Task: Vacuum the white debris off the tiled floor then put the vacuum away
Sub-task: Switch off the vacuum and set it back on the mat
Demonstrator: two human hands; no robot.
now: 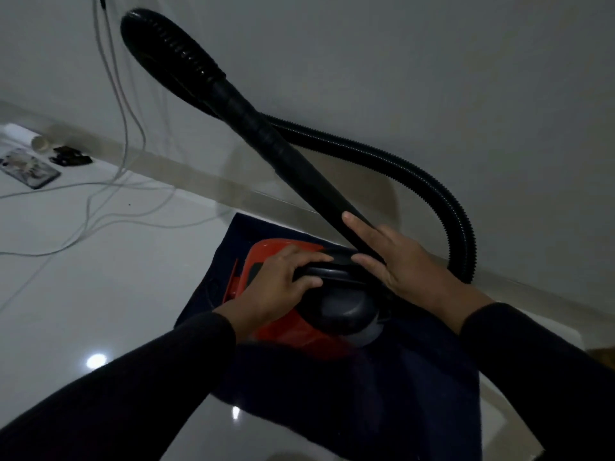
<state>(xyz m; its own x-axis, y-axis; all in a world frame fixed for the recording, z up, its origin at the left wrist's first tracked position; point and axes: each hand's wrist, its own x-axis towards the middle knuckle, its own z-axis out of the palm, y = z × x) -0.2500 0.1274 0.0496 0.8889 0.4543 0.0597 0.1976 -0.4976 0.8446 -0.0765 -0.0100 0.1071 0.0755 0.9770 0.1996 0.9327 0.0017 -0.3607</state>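
A red and black canister vacuum sits on a dark blue mat against the wall. My left hand is curled around the vacuum's black carry handle. My right hand lies flat with fingers apart against the lower end of the black rigid wand, which leans up along the wall. The ribbed black hose loops from the wand down behind the vacuum. No white debris shows on the glossy tiled floor.
White cables trail across the floor at the left and climb the wall. A phone-like flat object, a small white cup and a black item lie at the far left by the skirting.
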